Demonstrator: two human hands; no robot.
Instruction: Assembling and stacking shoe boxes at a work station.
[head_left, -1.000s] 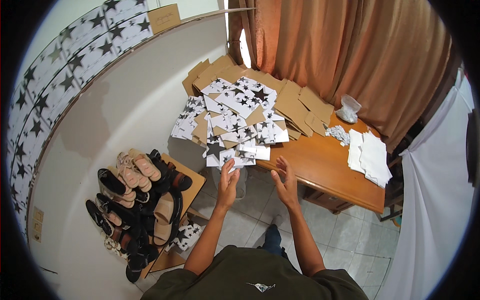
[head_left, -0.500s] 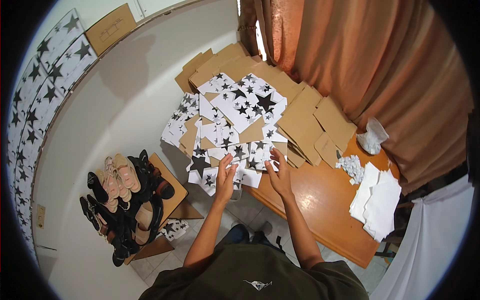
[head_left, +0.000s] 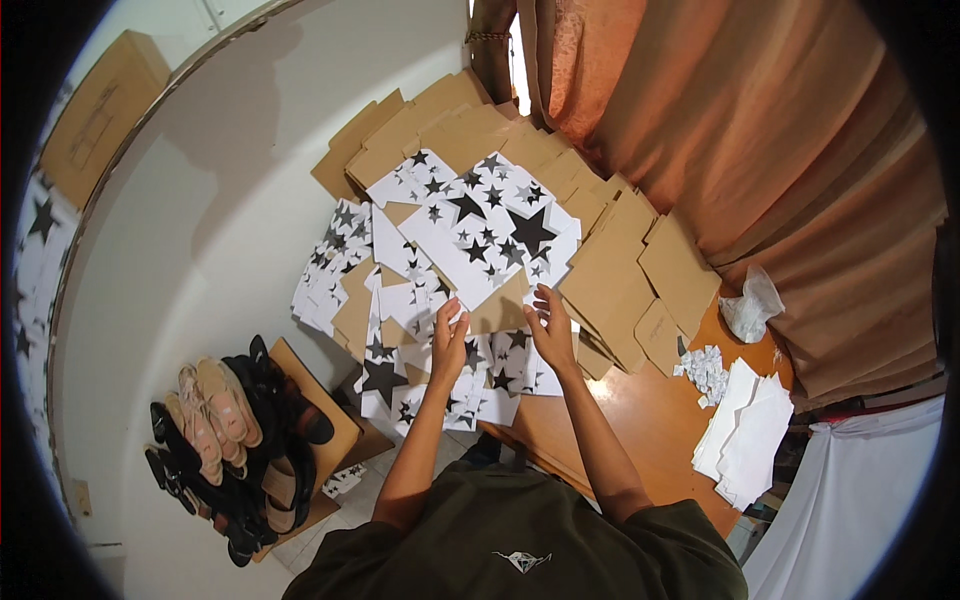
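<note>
Flat brown cardboard pieces [head_left: 610, 270] fan out behind and to the right of the star-printed cartons [head_left: 450, 235], filling the tabletop [head_left: 600, 430] up to the orange-brown curtain [head_left: 750, 120]. On the right lie one see-through plastic bag [head_left: 752, 308], one small heap of whitish bits [head_left: 703, 375] and one stack of white sheets [head_left: 740, 435], with a white cloth [head_left: 860, 480] beyond. To the left, shoes [head_left: 215, 415] crowd a wooden stand [head_left: 330, 400]; above, one brown box [head_left: 105, 120] sits on the shelf.

The two hands are over the near part of the star-printed cartons, a bare brown patch showing between them. The left hand [head_left: 449, 345] has a wide grip, fingers stretched forward; so has the right hand [head_left: 551, 333], near the cartons' right side. Whether either touches the cartons cannot be told.

Cartons and shoes overlap too much to count. The hands and forearms cover some of the nearest cartons, and the star-patterned boxes [head_left: 40, 220] at far left are cut off by the dark rim
</note>
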